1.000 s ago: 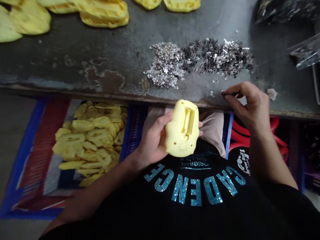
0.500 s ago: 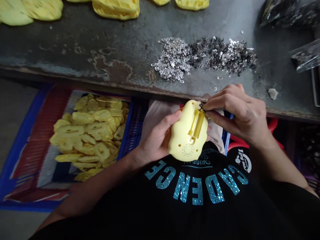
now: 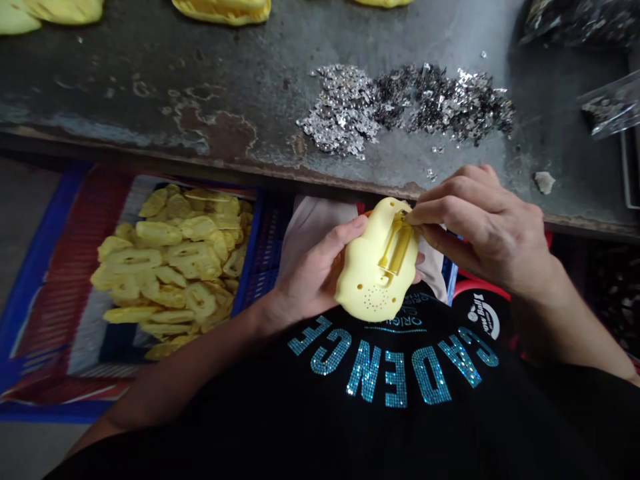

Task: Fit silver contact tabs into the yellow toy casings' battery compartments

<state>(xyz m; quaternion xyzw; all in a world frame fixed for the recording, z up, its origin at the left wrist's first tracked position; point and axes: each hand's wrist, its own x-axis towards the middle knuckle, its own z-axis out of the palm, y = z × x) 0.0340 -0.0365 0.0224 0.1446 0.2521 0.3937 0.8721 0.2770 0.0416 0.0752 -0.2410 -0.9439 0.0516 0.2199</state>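
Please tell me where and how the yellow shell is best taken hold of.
Probably around the rounded sides of the yellow shell, coming from the person's left, as the left hand does. Its long recess faces up, and the right hand's fingertips are at the far end, so a side grip should leave both unobstructed.

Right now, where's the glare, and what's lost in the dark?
In the head view, the small metal pieces and clear plastic bag glint; in that same view, the black shirt shows little fabric detail, and below the table at far right it's dim.
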